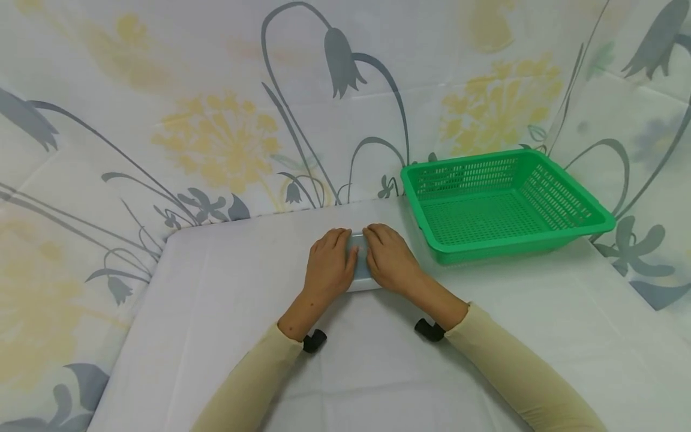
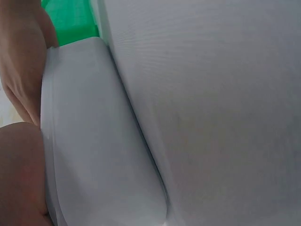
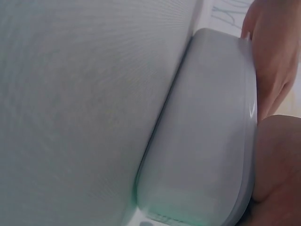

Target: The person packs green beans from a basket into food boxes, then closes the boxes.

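Observation:
A small white container (image 1: 364,285) with rounded corners and a grey-blue lid (image 1: 360,258) sits on the white-covered table. My left hand (image 1: 330,264) holds its left side from above, the thumb lying along the lid. On the opposite side my right hand (image 1: 391,258) holds it the same way, fingertips at the far edge. Both hands hide the ends of the container. Its smooth near wall (image 2: 99,132) fills the middle of the left wrist view. In the right wrist view, the wall (image 3: 202,132) stands against the cloth, with a hand along the lid edge.
A green plastic basket (image 1: 513,245) with slotted walls stands to the right, near the back of the table. White cloth (image 1: 216,336) covers the tabletop. Behind rises a flower-patterned sheet (image 1: 216,72), which also hangs at both sides.

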Demonstrator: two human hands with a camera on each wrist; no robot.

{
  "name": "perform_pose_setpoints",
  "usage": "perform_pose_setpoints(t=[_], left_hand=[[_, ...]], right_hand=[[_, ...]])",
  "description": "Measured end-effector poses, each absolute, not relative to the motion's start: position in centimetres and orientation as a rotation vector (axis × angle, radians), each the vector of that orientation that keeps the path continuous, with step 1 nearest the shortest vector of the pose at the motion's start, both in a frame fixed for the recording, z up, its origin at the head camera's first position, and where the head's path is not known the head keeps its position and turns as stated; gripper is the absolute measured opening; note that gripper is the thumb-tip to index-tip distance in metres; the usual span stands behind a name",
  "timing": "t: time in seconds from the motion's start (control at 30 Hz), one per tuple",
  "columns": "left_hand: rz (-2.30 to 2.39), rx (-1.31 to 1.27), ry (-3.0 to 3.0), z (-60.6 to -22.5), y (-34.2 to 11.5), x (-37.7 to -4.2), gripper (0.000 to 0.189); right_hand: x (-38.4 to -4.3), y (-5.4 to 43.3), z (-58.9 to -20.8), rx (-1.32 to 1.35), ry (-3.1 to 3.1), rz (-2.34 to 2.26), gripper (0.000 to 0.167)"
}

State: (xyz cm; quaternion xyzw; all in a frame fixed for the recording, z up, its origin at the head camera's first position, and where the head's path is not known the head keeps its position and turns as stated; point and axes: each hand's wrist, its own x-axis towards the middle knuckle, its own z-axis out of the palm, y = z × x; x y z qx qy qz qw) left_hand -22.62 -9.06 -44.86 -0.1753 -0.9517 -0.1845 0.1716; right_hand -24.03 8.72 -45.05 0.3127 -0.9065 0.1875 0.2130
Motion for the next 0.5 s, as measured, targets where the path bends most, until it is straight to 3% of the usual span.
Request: perform_pose_setpoints(t=[0.3, 0.5], left_hand=[[-0.566, -0.497, -2.755, -44.6, -9.6, -22.1, 0.054], [-0.621, -0.485, -2.764, -41.9, -12.4, -21.7, 0.061]], right_hand=[[-23.5, 9.1, -44.6, 0.864, -2.627, 0.563, 0.043], [-22.2, 10.7, -41.8, 0.858, -2.613, 0.681, 0.044]])
